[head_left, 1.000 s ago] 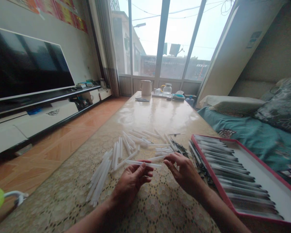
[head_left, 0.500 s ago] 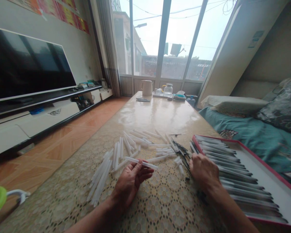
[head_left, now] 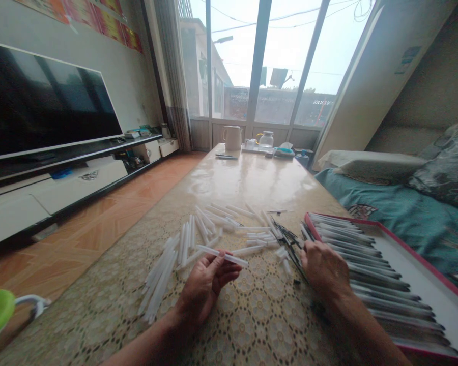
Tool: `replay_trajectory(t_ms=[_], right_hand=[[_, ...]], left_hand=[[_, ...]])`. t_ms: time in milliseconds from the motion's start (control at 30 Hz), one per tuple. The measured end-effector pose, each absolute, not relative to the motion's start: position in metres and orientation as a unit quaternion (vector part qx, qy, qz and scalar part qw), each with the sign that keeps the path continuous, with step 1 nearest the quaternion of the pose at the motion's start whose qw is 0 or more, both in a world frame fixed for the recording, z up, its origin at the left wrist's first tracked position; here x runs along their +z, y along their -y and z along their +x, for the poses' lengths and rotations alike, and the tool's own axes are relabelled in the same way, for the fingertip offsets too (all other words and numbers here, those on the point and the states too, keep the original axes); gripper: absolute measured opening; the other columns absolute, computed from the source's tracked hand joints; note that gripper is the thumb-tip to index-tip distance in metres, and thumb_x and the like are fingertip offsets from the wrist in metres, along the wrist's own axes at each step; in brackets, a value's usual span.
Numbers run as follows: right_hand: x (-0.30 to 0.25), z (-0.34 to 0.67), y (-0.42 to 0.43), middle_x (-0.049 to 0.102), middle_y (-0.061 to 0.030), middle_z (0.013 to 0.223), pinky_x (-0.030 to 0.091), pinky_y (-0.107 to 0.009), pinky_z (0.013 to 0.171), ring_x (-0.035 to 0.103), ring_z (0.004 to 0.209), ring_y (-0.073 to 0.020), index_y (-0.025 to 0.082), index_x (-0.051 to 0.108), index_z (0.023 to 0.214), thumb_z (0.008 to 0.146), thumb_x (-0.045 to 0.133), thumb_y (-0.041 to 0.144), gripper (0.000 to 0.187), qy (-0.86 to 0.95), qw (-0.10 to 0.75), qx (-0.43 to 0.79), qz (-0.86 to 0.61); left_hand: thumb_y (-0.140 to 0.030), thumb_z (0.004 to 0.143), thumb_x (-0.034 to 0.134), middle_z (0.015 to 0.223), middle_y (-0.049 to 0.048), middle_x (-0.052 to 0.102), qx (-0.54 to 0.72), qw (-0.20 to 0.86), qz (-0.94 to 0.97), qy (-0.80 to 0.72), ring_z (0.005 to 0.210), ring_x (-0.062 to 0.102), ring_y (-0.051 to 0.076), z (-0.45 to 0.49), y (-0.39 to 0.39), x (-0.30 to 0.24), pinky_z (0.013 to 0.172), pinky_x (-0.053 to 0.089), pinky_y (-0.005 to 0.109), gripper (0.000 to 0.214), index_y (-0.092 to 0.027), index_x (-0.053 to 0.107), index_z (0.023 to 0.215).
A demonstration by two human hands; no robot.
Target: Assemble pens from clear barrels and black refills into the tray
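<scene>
Head view, the only one I have. I find the left hand [head_left: 209, 277] near the middle of the cream patterned tabletop [head_left: 259, 317], thumb pressing a slim, translucent white plastic tube [head_left: 235, 260] onto the index finger; the remaining fingers curl loosely. The tube's long axis runs left to right, its left end far, its right end slightly nearer and directed toward the right hand [head_left: 325, 267].

I note the right hand to the right of that end, well apart from it. Its fingers are bunched and angled down beside thin black plastic rods [head_left: 288, 236], whose nearest ends reach its left side. The fingertips are concealed; whether they have hold of anything, I cannot tell. Of the two hands, the right is plainly nearer the rods, which lie mainly far and left of it.

Right of that hand I record a red-rimmed shallow box [head_left: 311, 226] containing clear-and-black pens [head_left: 377, 278] in a row. Further white tubes [head_left: 160, 279] lie left of the left hand.
</scene>
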State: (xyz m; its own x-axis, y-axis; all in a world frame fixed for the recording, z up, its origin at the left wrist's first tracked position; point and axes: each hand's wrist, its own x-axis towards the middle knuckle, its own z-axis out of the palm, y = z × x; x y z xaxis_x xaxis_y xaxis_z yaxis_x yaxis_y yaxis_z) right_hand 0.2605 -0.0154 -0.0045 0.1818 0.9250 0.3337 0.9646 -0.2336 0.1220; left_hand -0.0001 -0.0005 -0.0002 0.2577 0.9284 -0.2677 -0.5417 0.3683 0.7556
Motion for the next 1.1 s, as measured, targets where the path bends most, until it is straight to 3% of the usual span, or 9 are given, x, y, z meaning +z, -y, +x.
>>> replay_trajectory(t_ms=[133, 333, 700, 833, 1000, 1100], right_hand=[[0.01, 0.25, 0.022, 0.063, -0.0077, 0.077, 0.038, -0.03, 0.066, 0.059, 0.076, -0.0219, 0.019, 0.058, 0.076, 0.084, 0.044, 0.024, 0.016, 0.643, 0.133, -0.165, -0.736], [0.021, 0.205, 0.033, 0.057, 0.0013, 0.064, 0.037, -0.022, 0.054, 0.053, 0.056, -0.0125, 0.021, 0.053, 0.082, 0.088, 0.04, 0.028, 0.016, 0.736, 0.309, 0.054, -0.599], [0.019, 0.19, 0.04, 0.057, 0.0004, 0.066, 0.036, -0.023, 0.055, 0.051, 0.056, -0.0115, 0.02, 0.055, 0.078, 0.087, 0.042, 0.024, 0.016, 0.765, 0.326, 0.054, -0.553], [0.014, 0.189, 0.039, 0.061, -0.0012, 0.072, 0.038, -0.023, 0.059, 0.055, 0.06, -0.0124, 0.021, 0.058, 0.085, 0.088, 0.042, 0.027, 0.018, 0.766, 0.343, 0.08, -0.538], [0.016, 0.175, 0.045, 0.055, 0.0032, 0.062, 0.038, -0.022, 0.054, 0.052, 0.054, -0.0118, 0.021, 0.053, 0.102, 0.09, 0.039, 0.032, 0.021, 0.754, 0.359, 0.137, -0.532], [0.019, 0.178, 0.041, 0.056, 0.0024, 0.064, 0.041, -0.022, 0.057, 0.054, 0.058, -0.0124, 0.021, 0.052, 0.105, 0.093, 0.029, 0.033, 0.029, 0.739, 0.381, 0.169, -0.529]], left_hand=[[-0.016, 0.078, 0.062, 0.072, 0.0084, 0.071, 0.516, 0.732, 0.259, -0.363, 0.066, 0.068, 0.016, -0.001, 0.0, 0.0, 0.063, 0.055, 0.024, 0.01, -0.012, 0.056, 0.085], [-0.014, 0.081, 0.056, 0.069, 0.0062, 0.069, 0.563, 0.706, 0.206, -0.377, 0.067, 0.068, 0.015, -0.006, -0.004, 0.004, 0.065, 0.055, 0.024, 0.007, -0.014, 0.056, 0.075], [-0.018, 0.08, 0.059, 0.07, 0.0048, 0.069, 0.552, 0.715, 0.219, -0.37, 0.068, 0.067, 0.016, -0.007, -0.004, 0.002, 0.068, 0.053, 0.026, 0.008, -0.017, 0.058, 0.072], [-0.019, 0.077, 0.063, 0.07, 0.0052, 0.07, 0.54, 0.721, 0.239, -0.363, 0.067, 0.068, 0.017, -0.004, -0.002, -0.001, 0.066, 0.054, 0.027, 0.006, -0.016, 0.058, 0.078], [-0.018, 0.072, 0.068, 0.07, 0.0073, 0.07, 0.475, 0.771, 0.269, -0.327, 0.065, 0.067, 0.015, -0.001, 0.006, -0.001, 0.063, 0.053, 0.024, 0.014, -0.01, 0.063, 0.082], [-0.015, 0.071, 0.07, 0.071, 0.0075, 0.07, 0.464, 0.795, 0.234, -0.314, 0.064, 0.067, 0.014, -0.001, 0.007, -0.003, 0.062, 0.054, 0.022, 0.012, -0.01, 0.064, 0.08]])
